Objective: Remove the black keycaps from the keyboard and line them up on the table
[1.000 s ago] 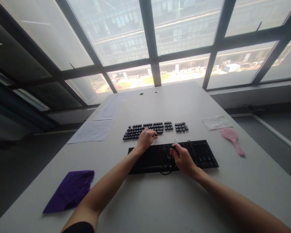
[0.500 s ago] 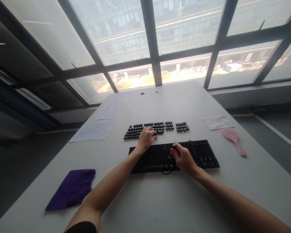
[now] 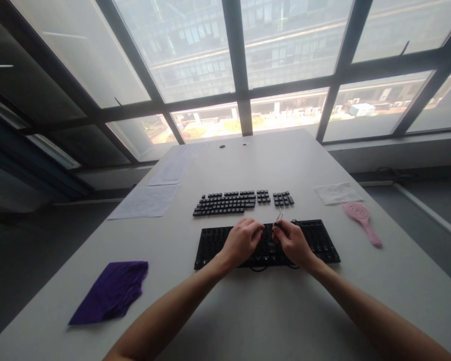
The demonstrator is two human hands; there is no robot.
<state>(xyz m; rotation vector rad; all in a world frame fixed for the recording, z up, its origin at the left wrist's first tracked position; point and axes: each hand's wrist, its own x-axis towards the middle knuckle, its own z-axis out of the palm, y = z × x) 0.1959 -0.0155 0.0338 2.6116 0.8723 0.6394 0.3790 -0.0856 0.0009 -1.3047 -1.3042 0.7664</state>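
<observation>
A black keyboard base lies on the white table in front of me. Behind it, several black keycaps are laid out in rows. My right hand is over the keyboard's middle, fingers pinched on a small wire keycap puller. My left hand sits just left of it over the keyboard, fingers curled; what they hold, if anything, is hidden.
A purple cloth lies at the near left. Paper sheets sit at the far left. A white tissue and a pink hairbrush are on the right. Large windows stand beyond the table's far edge.
My left hand left the rows of loose keycaps and came back over the keyboard, close to my right hand. My right hand shifted slightly right with the puller.
</observation>
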